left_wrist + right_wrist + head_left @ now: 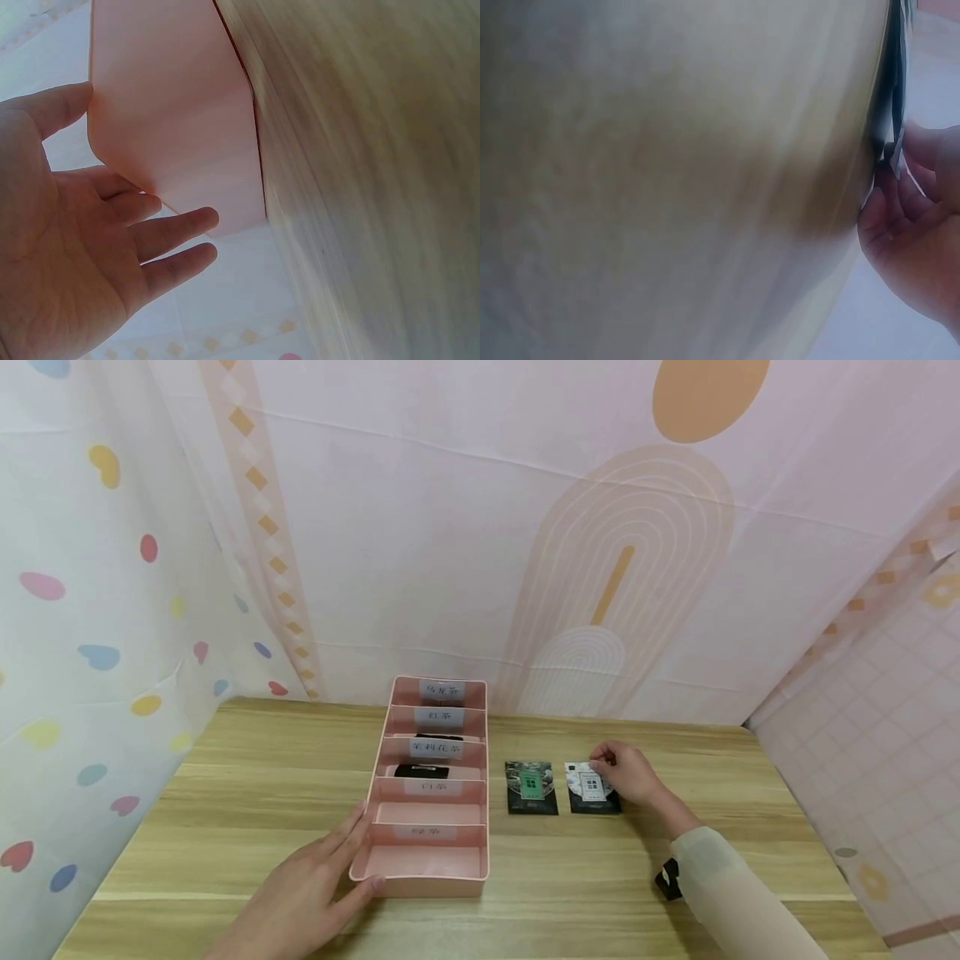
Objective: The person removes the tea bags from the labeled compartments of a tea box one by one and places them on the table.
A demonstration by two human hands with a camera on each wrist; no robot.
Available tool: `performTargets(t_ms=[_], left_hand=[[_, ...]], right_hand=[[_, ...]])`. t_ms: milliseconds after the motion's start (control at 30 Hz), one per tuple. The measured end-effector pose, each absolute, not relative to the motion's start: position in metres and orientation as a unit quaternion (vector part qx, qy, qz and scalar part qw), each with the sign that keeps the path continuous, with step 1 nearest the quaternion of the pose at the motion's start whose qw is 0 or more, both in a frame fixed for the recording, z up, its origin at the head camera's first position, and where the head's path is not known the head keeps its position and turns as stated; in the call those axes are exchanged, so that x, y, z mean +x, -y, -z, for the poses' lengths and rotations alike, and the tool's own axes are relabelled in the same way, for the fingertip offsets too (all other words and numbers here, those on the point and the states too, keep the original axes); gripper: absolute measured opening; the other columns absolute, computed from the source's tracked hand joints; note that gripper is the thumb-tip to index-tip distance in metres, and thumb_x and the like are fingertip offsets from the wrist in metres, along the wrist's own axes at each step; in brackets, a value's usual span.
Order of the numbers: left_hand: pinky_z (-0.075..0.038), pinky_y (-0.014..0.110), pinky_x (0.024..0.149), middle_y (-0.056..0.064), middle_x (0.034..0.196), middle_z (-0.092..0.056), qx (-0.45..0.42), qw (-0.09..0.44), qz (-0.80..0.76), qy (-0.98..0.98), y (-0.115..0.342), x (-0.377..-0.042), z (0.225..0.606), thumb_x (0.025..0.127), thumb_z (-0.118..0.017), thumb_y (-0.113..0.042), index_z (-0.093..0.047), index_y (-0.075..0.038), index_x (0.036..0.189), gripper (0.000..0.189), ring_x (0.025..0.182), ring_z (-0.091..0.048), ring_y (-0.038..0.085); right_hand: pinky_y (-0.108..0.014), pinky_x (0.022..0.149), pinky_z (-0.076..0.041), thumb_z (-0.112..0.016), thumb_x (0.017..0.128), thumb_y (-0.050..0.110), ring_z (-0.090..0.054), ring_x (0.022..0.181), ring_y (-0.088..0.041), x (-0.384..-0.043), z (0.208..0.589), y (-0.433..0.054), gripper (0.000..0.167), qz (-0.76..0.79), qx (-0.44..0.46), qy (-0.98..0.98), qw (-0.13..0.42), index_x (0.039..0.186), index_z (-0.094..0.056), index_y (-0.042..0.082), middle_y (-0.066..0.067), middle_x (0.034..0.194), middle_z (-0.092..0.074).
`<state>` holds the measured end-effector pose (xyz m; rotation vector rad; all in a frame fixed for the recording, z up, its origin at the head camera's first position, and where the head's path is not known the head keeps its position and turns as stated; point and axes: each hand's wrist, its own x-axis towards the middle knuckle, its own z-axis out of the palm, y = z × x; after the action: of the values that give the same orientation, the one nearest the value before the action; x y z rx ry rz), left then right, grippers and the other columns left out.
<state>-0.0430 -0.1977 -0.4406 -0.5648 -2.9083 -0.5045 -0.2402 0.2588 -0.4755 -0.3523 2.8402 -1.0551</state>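
A pink divided box (431, 887) stands on the table, its compartments in a row with labelled dividers. My left hand (307, 881) rests at its near left corner, thumb at the front and fairly straight fingers along the side; the left wrist view shows the thumb on the rim. To the right of the box lie two dark tea sachets: one with a green label (532, 785), one with a white label (592, 787). My right hand (630, 774) pinches the white-labelled sachet by its upper right corner. In the right wrist view its edge lies between thumb and fingers.
Dark sachets (422, 772) lie in the box's farther compartments. Patterned cloth (420, 568) hangs behind the wooden table (570, 893) and at both sides. A black object (667, 881) shows beside the right sleeve.
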Motion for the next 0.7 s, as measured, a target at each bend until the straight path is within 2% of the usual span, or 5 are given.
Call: performTargets(t_ms=[267,500,700], left_hand=[[-0.055,0.051,0.100,0.013,0.160,-0.048,-0.185,0.064,0.168,0.966,0.198,-0.042,0.439,0.099,-0.068,-0.052,-0.050,-0.002,0.154,0.077,0.128,-0.063,0.033],[-0.054,0.051,0.101,0.012,0.161,-0.046,-0.186,0.065,0.167,0.966,0.198,-0.042,0.438,0.099,-0.070,-0.050,-0.049,-0.002,0.155,0.077,0.129,-0.062,0.034],[-0.054,0.051,0.102,0.012,0.161,-0.046,-0.188,0.069,0.167,0.965,0.198,-0.041,0.437,0.099,-0.070,-0.048,-0.049,-0.001,0.155,0.076,0.130,-0.061,0.033]], right_hand=[[-0.033,0.073,-0.051,-0.068,0.101,0.006,-0.060,0.084,-0.020,-0.242,0.475,-0.261,0.007,0.353,-0.116,-0.927,0.045,0.101,-0.070,-0.001,-0.009,0.092,-0.069],[-0.033,0.074,-0.052,-0.066,0.103,0.008,-0.061,0.088,-0.022,-0.241,0.464,-0.267,0.013,0.352,-0.107,-0.928,0.051,0.107,-0.069,-0.004,-0.011,0.096,-0.069],[-0.031,0.070,-0.051,-0.064,0.104,0.008,-0.060,0.087,-0.023,-0.237,0.453,-0.267,0.017,0.362,-0.110,-0.924,0.051,0.112,-0.068,-0.007,-0.013,0.098,-0.069]])
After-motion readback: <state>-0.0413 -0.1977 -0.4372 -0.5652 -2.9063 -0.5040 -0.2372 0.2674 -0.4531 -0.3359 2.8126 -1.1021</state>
